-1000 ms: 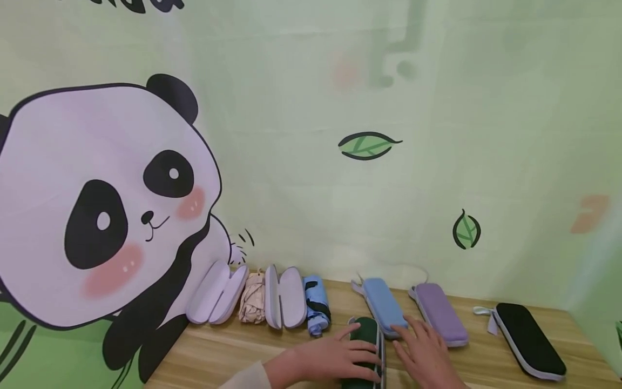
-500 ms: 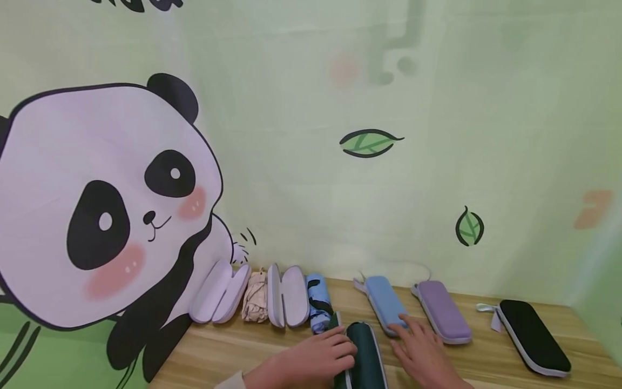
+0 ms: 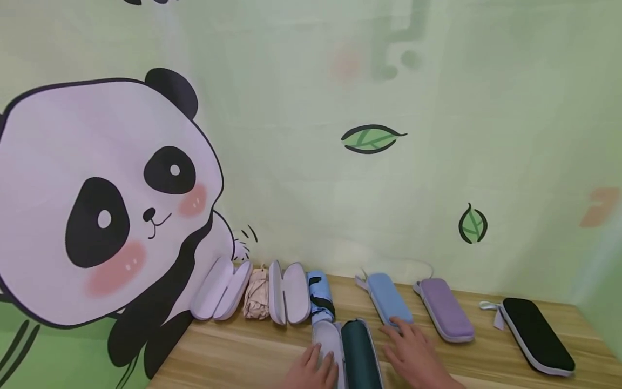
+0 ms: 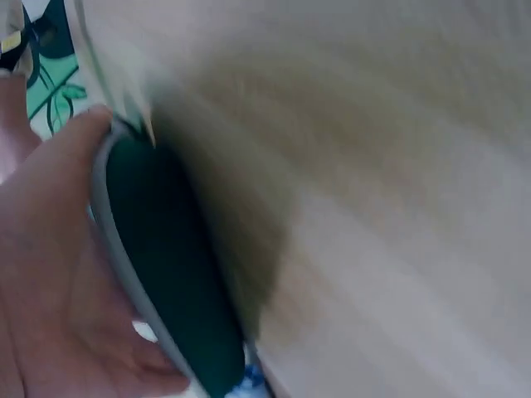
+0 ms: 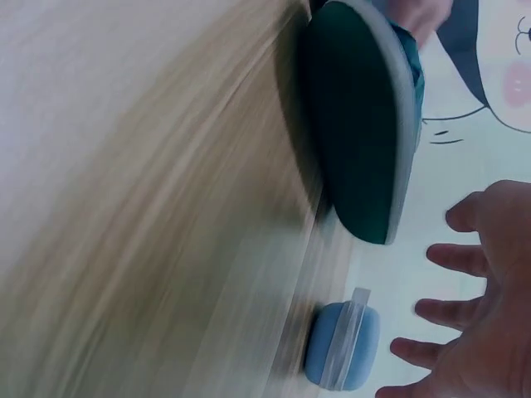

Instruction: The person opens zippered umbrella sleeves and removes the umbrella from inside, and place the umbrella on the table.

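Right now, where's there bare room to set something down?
Table left of the left hand, in front of the leftmost case; also between the purple case and black case. Crowded: the row from leftmost case to blue roll, and around the green case, left hand on it, right hand beside it.

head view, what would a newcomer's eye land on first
Probably the big panda drawing, filling the left side of the backdrop. Next, the open case at the bottom centre, a dark green roll in one half and the left hand on the other. Then perhaps the blue case, purple case and black case, spaced along the table to the right.
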{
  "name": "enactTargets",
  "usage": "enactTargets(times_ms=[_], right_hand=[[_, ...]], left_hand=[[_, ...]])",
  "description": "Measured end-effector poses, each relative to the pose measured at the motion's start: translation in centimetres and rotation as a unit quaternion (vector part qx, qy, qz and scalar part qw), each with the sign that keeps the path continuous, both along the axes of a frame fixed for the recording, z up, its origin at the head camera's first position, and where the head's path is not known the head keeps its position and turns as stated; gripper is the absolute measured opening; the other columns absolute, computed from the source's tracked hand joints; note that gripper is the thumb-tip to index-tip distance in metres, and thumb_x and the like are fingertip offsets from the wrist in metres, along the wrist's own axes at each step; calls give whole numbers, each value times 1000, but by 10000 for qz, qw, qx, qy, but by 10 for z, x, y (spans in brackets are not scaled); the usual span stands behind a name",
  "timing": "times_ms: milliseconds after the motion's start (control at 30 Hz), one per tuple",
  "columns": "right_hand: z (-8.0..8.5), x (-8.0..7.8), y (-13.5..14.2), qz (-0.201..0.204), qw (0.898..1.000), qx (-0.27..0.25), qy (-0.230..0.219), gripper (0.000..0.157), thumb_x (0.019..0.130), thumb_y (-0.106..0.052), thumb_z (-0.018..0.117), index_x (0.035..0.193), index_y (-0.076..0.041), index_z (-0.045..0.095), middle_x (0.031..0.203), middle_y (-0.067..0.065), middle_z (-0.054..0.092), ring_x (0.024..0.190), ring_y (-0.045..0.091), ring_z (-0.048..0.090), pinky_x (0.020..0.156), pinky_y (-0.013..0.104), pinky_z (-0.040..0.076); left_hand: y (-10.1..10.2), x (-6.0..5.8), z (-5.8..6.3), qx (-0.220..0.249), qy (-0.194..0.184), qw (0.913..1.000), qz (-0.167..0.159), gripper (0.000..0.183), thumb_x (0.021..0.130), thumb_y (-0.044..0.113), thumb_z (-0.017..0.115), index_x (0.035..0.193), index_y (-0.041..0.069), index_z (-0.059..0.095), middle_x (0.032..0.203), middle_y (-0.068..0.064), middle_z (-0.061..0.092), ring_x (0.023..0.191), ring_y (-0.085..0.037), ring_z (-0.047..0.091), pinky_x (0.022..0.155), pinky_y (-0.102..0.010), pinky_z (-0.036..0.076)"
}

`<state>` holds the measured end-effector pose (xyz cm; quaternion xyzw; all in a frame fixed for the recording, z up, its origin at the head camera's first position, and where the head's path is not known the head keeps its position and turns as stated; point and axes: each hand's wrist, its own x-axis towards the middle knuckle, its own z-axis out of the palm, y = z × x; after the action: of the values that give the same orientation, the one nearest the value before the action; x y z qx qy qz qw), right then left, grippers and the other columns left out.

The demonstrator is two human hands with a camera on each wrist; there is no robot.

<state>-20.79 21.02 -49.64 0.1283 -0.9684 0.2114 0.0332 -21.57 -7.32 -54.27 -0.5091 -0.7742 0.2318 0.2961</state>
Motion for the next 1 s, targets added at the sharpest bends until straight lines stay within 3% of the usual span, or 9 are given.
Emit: enactTargets(times_ms=[67,133,300,433,600,733,1000], right_hand=[[-1,0,-2,32,9999,-28,-123,40,100,-29,64,138,-13,61,146,18,50,128,50,47,99,72,34],[-1,0,-5,60,9998,1,-185,41,100,-30,64,138,-14,61,145,18,51,127,50,47,99,72,34],[-2,2,-15,263,9995,22,-147,42,99,-32,66,136,-13,61,142,20,53,126,50,49,98,73,36],[1,4,-24,503,9983,-96,-280,46,99,-32,66,137,-8,60,141,24,52,127,50,49,99,70,37],[6,3,-38,576,9964,-314,-545,49,98,-28,67,139,-1,57,135,24,54,123,48,50,99,65,41],[7,1,-47,352,9952,-168,-893,50,98,-27,68,135,4,58,124,24,57,118,46,51,97,61,44],[-2,-7,-56,-12,9908,491,-1257,63,93,-39,72,127,12,60,123,32,58,119,50,53,100,60,43]], left_hand=[[1,3,-10,63,479,9988,86,41,98,55,53,117,24,73,115,0,72,102,-32,69,90,-43,53],[3,7,-17,116,481,9984,288,43,98,57,52,118,24,72,116,-2,72,106,-36,68,92,-47,52],[6,15,-32,280,-262,9949,928,54,104,59,38,130,20,65,126,-2,69,117,-36,64,98,-50,48],[5,18,-41,378,-623,9906,1159,59,106,59,31,136,18,61,133,-3,66,121,-33,62,100,-52,46],[8,17,-37,539,-975,9852,1300,67,106,63,24,141,18,58,138,-4,63,126,-34,59,103,-54,44],[8,18,-32,510,-1269,9813,1356,69,105,64,23,142,17,57,140,-5,61,128,-35,57,104,-55,43],[8,23,-39,645,-799,9871,1230,60,105,60,33,138,18,61,134,-4,66,121,-33,62,100,-53,46]])
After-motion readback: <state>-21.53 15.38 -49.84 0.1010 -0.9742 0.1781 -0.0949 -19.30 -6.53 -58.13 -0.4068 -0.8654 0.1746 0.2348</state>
